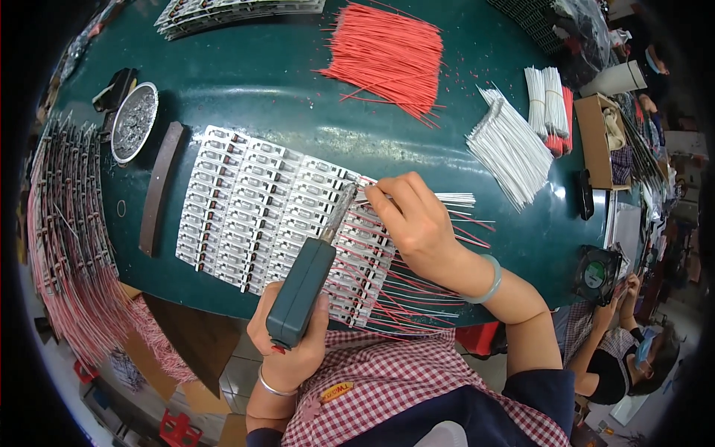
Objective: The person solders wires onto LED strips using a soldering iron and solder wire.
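Observation:
My left hand (289, 350) is wrapped round the dark green handle of a soldering iron (302, 290). Its metal tip reaches the top of the rightmost column of a white circuit board panel (257, 201). Near that tip, my right hand (413, 223) is closed in a pinch over the panel's upper right corner. White wires (456, 199) stick out together from behind the right hand; the fingers hide their other ends. Red and white wires (417, 298) trail from the panel's right column toward the table's front edge. The panel lies flat and slightly turned.
A pile of red wires (387, 56) and a pile of white wires (510, 149) lie beyond the panel. To the left are a brown curved bar (160, 190), a metal bowl of scraps (135, 123) and stacked wired panels (67, 223). A small fan (598, 274) stands at right, near another person.

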`<state>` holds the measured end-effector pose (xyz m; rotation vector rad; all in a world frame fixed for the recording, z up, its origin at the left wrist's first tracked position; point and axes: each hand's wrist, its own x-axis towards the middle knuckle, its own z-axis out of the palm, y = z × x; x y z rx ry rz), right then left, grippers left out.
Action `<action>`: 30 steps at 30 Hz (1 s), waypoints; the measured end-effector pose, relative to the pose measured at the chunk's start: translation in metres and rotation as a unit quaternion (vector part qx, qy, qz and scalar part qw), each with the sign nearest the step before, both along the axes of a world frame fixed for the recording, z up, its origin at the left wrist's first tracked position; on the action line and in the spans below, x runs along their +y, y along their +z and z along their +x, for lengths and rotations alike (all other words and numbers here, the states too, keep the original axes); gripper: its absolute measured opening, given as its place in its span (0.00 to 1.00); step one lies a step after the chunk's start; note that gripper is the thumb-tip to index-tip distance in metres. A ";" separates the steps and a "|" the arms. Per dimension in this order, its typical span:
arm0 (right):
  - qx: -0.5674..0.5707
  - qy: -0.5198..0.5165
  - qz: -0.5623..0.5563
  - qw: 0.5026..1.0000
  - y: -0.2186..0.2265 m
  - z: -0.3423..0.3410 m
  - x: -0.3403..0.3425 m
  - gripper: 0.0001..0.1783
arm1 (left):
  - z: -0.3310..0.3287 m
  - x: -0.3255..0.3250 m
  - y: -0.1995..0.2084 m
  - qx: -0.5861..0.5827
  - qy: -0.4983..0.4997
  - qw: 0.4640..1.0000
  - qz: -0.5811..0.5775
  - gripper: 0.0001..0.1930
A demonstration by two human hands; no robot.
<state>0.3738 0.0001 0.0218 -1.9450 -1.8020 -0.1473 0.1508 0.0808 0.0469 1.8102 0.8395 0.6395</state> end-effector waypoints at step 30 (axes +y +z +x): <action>0.023 -0.009 -0.002 1.000 -0.001 -0.003 -0.001 0.23 | -0.002 -0.004 -0.001 -0.005 0.004 0.999 0.033 0.08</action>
